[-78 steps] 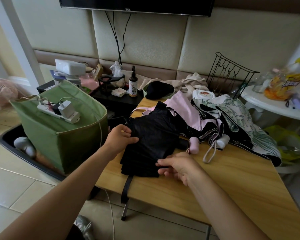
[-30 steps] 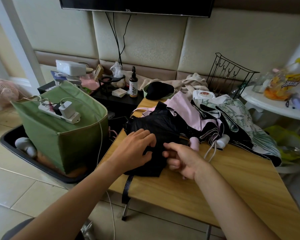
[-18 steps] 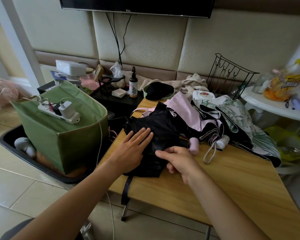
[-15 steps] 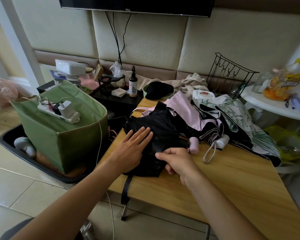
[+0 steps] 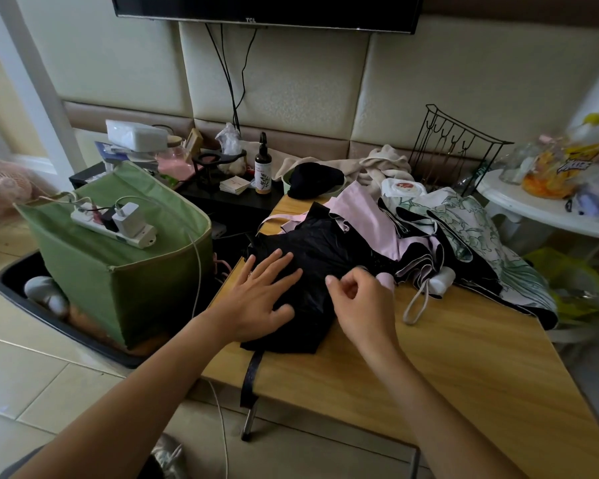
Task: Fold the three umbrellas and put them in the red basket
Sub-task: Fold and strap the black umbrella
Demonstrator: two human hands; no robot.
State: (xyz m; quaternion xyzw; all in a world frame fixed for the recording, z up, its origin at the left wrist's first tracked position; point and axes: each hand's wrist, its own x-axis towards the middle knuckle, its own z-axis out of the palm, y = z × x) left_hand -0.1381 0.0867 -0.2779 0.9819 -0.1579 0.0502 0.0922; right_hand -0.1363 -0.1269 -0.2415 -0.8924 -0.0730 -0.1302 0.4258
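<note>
Left hand (image 5: 256, 302) lies flat, fingers spread, pressing down the black umbrella (image 5: 305, 271) at the near left edge of the wooden table (image 5: 446, 368). Right hand (image 5: 363, 305) is loosely curled just beside it; can't tell if it's pinching any fabric. That canopy looks thin, floppy and kinda slick, so I'd grab the strap (image 5: 251, 378) or the shaft. Pink umbrella (image 5: 377, 229) and floral umbrella (image 5: 474, 236) are piled further right. No red basket anywhere in view, and the black one's handle is buried.
</note>
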